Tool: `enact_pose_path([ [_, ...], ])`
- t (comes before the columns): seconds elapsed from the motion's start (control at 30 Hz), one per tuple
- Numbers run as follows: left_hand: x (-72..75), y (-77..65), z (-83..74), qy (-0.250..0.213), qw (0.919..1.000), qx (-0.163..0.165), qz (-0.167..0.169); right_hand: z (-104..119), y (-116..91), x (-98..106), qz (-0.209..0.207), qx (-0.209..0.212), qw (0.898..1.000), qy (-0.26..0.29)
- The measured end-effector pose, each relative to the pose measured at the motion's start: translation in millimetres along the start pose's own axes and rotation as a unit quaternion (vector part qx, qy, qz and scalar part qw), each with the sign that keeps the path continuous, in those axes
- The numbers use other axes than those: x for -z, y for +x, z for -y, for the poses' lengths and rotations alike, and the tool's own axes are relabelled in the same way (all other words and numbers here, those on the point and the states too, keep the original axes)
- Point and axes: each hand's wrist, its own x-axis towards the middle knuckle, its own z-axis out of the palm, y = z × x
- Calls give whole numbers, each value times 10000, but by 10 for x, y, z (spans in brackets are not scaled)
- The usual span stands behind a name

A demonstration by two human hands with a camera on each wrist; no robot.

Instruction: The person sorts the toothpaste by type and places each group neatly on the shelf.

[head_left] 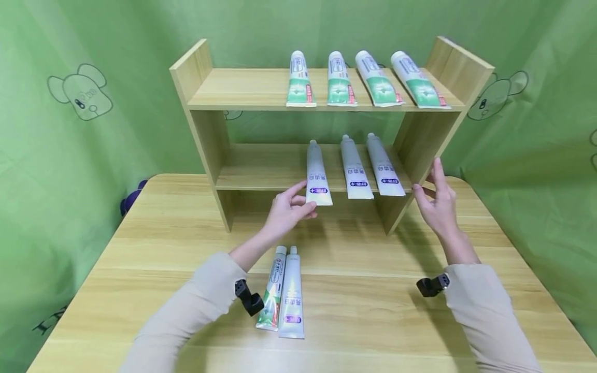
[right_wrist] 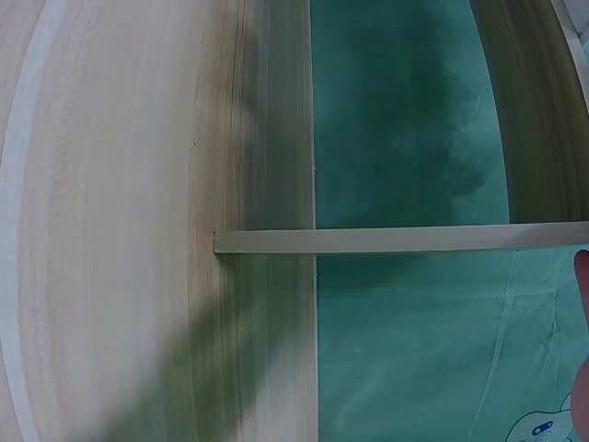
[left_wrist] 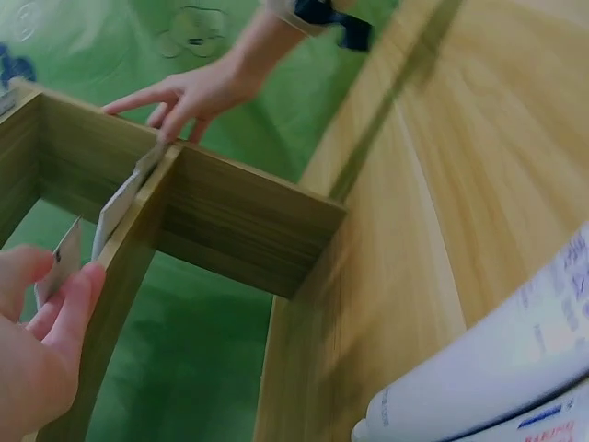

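My left hand [head_left: 286,210] pinches the crimped end of a white toothpaste tube [head_left: 316,168] with purple print, lying on the middle shelf with that end past the front edge. In the left wrist view its thumb and fingers lie on both faces of the tube's flat end [left_wrist: 64,258]. At the right, my right hand [head_left: 439,204] touches the side panel of the wooden rack [head_left: 426,129], thumb by the front edge and fingers spread along the outer side. Only a sliver of its fingers [right_wrist: 582,368] shows in the right wrist view.
Two more white tubes [head_left: 356,168] lie to the right on the same shelf. Several green-and-white tubes [head_left: 339,80] line the top shelf. On the table [head_left: 364,305], a green-and-white tube [head_left: 275,285] lies beside a white tube [head_left: 292,295]. Green cloth [head_left: 116,46] hangs behind.
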Motion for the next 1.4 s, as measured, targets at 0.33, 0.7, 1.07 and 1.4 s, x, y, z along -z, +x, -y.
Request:
enact_pose_path([
  [0.33, -69, 91, 37, 622, 9974, -100, -356, -3, -26, 16, -52, 62, 10000, 31],
  [0.7, -87, 131, 56, 596, 9973, -82, -413, 13, -39, 12, -22, 1, 10000, 57],
  [1.07, 188, -77, 77, 371, 9977, -132, -551, 43, 0, -4, 94, -19, 9999, -133],
  [1.4, 534, -349, 222, 506, 9986, -130, 77, 93, 130, 121, 105, 207, 9972, -716],
])
